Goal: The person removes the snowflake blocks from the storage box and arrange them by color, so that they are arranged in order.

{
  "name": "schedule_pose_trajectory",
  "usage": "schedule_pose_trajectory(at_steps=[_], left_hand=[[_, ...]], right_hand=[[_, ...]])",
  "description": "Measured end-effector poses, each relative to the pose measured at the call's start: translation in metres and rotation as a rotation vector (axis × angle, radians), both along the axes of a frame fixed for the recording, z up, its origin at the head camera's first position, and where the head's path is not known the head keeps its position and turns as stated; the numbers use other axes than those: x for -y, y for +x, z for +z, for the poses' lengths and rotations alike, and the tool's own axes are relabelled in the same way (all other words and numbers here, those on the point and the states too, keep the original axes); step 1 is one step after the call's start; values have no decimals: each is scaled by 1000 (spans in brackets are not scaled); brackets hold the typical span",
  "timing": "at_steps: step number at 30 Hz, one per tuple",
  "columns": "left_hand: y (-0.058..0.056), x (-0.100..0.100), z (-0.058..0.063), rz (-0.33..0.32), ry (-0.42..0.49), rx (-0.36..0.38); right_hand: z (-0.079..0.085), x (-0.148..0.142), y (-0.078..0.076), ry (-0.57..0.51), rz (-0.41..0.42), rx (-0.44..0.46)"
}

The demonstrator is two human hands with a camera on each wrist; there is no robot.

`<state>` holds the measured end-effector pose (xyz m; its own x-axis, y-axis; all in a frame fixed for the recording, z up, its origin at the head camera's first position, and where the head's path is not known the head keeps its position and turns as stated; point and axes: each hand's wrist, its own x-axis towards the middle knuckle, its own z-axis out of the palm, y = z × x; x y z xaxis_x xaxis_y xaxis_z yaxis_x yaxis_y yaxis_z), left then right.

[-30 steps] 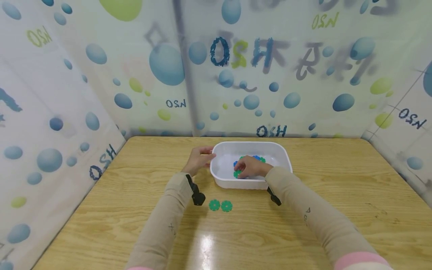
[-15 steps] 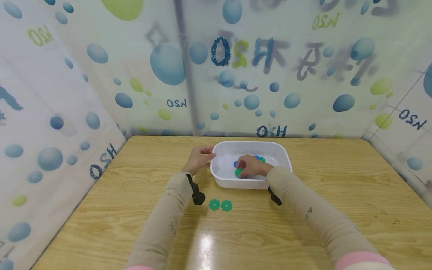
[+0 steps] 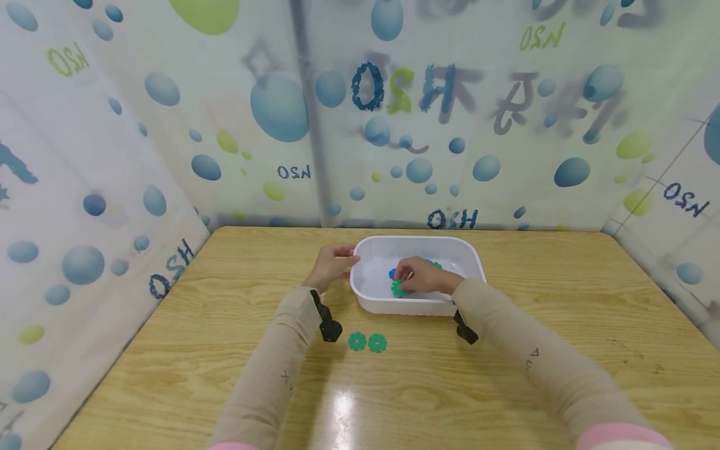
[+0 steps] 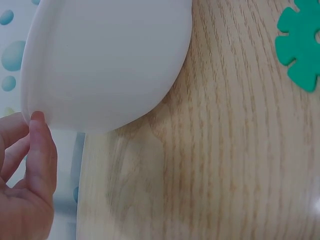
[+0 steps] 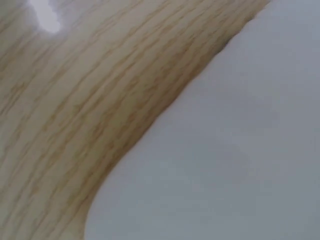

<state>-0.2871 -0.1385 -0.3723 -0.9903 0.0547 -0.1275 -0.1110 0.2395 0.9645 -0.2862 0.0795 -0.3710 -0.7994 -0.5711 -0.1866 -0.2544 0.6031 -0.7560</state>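
A white plastic basin [image 3: 371,305] stands on the wooden table, with several flower-shaped discs inside. My left hand [image 3: 329,267] pinches its left rim between thumb and fingers; the left wrist view shows the thumb [image 4: 42,150] against the basin's wall [image 4: 110,65]. Inside the basin, my right hand [image 3: 422,275] pinches a green snowflake disc [image 3: 398,288] at the fingertips. A blue disc [image 3: 392,274] lies just left of that hand, which partly covers other discs behind it. The right wrist view has only the basin's outer wall [image 5: 215,150] and table, with no hand.
Two green snowflake discs [image 3: 367,342] lie side by side on the table [image 3: 450,387] in front of the basin. One green disc [image 4: 302,45] also shows in the left wrist view. A patterned curtain [image 3: 506,187] hangs behind the table.
My right hand has drawn slightly up and back, its forearm shifting right, and the green disc at its fingertips shows more fully. My left hand stays on the basin's rim.
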Motion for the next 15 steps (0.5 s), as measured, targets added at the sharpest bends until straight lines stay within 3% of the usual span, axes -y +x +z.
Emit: schedule_pose_trajectory(at_steps=[10,15], left_hand=[[1,-1,3,-7,2,4],[1,0,3,3,-15,0]], right_hand=[[11,-12,8,-138,36,8],[19,-18,17,-211,14,33]])
